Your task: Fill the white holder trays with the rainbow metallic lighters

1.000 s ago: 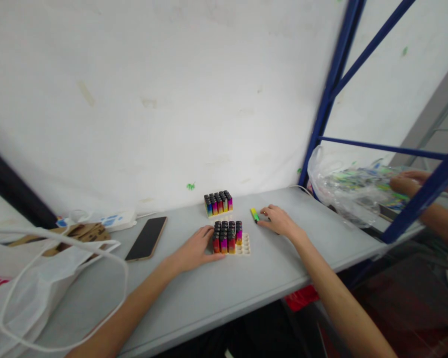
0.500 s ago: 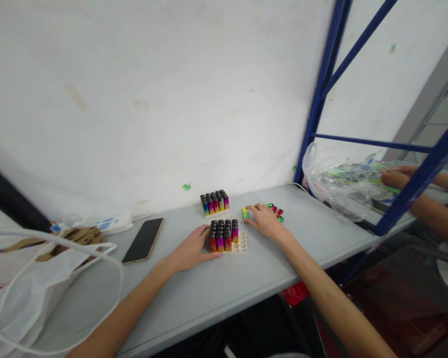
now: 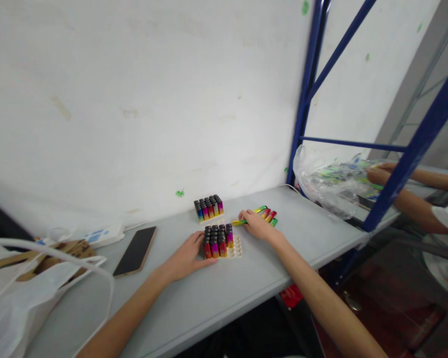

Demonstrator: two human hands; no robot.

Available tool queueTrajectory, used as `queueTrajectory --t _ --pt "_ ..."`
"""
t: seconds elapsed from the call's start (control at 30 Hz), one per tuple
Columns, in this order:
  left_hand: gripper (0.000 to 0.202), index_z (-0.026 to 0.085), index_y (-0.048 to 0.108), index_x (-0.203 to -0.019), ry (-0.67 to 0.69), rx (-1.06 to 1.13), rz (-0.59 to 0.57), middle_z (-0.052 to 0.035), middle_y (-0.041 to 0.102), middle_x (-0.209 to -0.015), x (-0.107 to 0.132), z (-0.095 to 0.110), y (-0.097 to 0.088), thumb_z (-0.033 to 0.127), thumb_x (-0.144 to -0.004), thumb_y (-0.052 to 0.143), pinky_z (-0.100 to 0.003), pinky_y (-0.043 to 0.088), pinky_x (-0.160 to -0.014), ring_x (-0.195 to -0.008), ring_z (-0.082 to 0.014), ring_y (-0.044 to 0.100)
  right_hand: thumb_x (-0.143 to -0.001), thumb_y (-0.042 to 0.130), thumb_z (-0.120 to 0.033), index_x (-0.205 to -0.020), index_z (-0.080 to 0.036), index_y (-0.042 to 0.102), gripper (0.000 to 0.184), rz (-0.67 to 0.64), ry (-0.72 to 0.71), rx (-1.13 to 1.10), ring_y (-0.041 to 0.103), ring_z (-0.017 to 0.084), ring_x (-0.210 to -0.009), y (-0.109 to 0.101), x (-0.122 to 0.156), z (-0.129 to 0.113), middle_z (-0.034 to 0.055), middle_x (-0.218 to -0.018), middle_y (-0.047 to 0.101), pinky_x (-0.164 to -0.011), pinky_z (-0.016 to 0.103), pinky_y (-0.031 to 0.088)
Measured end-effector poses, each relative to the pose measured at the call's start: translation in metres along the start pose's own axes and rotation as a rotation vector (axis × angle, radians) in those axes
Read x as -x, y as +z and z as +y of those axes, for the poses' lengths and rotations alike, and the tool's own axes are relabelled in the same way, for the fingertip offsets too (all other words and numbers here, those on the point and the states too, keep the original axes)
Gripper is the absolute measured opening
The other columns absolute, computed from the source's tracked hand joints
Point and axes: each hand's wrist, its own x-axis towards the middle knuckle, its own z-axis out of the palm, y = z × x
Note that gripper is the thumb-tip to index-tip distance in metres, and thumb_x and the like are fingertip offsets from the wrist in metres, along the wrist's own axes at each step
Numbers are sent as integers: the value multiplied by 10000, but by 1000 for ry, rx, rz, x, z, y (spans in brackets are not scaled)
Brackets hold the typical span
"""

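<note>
My left hand (image 3: 184, 256) rests on the grey table (image 3: 209, 293) with fingers against the left side of a white tray (image 3: 236, 247) partly filled with upright rainbow-coloured lighters (image 3: 218, 239). My right hand (image 3: 256, 224) pinches a yellow-green lighter (image 3: 238, 222) lying just behind the tray's right end. Several loose lighters (image 3: 269, 214) lie beside that hand. A second full tray of lighters (image 3: 208, 207) stands farther back near the wall.
A black phone (image 3: 135, 243) lies to the left, with a white power strip (image 3: 100, 234) behind it and a white plastic bag (image 3: 18, 298) at the far left. A blue rack post (image 3: 304, 94) rises on the right. Beyond it another person's hands (image 3: 380, 174) reach into a clear bag (image 3: 328, 181).
My right hand has slid left with the yellow-green lighter toward the tray, uncovering the loose lighters beside it. My left hand has stayed at the tray. The view has shifted right.
</note>
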Motion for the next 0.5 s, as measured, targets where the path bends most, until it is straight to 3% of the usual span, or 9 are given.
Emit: queueTrajectory --t 0.13,0.23,0.33,0.5 --pt "731 171 577 -1394 -18 -15 -11 -180 566 -1438 0 0 0 647 -859 722 -543 409 -1201 -1357 -383 530 -890 636 -149 -1197 -184 611 310 107 -49 -345 661 203 -983 -1 -4 12 89 -1128 692 -918 342 498" --pt "730 171 570 -1402 -13 -18 -11 -179 566 -1441 1 -1 1 637 -862 724 -541 404 -1203 -1361 -377 528 -840 750 -337 -1168 -182 652 376 173 -6 -740 644 168 -768 -6 -7 16 56 -997 709 -730 306 509" --pt "734 167 566 -1403 -4 -12 -8 -182 565 -1438 1 -1 1 643 -866 717 -533 405 -1201 -1355 -370 531 -784 810 -491 -1025 -168 709 415 236 38 -1025 589 153 -722 -13 -9 11 22 -848 680 -680 287 472" --pt "693 195 600 -1363 8 19 23 -150 583 -1416 1 1 1 632 -845 745 -505 433 -1182 -1320 -360 561 -801 800 -555 -968 -208 673 405 109 76 -1286 620 160 -819 -18 -2 -9 21 -937 674 -749 295 502"
